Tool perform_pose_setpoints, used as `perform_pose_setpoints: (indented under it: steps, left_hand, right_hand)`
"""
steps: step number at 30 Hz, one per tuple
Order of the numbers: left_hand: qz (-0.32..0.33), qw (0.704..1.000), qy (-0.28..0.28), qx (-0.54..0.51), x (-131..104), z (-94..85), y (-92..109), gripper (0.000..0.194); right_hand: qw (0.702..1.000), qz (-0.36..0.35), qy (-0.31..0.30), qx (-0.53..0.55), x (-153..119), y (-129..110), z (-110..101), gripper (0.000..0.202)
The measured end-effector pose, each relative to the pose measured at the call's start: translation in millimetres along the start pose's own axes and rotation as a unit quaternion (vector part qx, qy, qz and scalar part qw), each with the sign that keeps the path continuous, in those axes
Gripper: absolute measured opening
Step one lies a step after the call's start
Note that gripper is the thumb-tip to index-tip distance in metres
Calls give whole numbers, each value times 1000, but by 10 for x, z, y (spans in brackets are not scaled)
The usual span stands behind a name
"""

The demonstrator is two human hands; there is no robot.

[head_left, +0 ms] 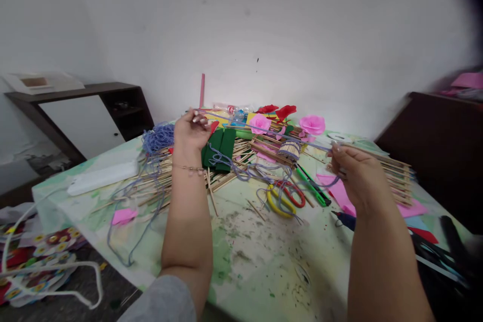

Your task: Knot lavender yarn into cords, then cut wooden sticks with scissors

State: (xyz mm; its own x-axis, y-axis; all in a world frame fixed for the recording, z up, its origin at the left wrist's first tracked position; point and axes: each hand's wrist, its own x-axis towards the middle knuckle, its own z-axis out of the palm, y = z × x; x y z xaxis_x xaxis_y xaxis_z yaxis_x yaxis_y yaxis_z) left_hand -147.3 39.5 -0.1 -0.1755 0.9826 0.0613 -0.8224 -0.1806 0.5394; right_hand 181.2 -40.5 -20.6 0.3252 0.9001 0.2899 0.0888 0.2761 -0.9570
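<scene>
A length of blue-purple yarn [260, 132] stretches between my two raised hands, sloping down to the right. My left hand [193, 128] has its fingers curled on one end of that strand. Thumb and fingertips of my right hand [354, 168] pinch the other part, and a loop of yarn hangs below them. Under the strand lie a small bundle of sticks [290, 150] wrapped in yarn and a pile of thin wooden sticks [241, 151]. Scissors [281, 200] with yellow and red handles rest under loose yarn. Dark green folded material [221, 148] sits beside my left wrist.
A tangled yarn heap [157, 138] lies at the left, near a white power strip [103, 178]. Pink paper flowers [312, 125], a green box cutter [311, 186] and a stick frame [392, 171] lie on the tablecloth [260, 266]. A dark-tipped tool [344, 220] is near my right forearm.
</scene>
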Motion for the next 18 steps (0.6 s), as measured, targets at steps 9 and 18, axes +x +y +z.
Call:
perform_pose_setpoints:
  steps: [9, 18]
  left_hand:
    - [165, 971, 141, 102, 277, -574, 216, 35]
    - [130, 887, 186, 402, 377, -620, 183, 25]
  right_hand:
    - [953, 4, 65, -297, 29, 78, -154, 33]
    - [843, 76, -293, -445, 78, 228, -123, 27]
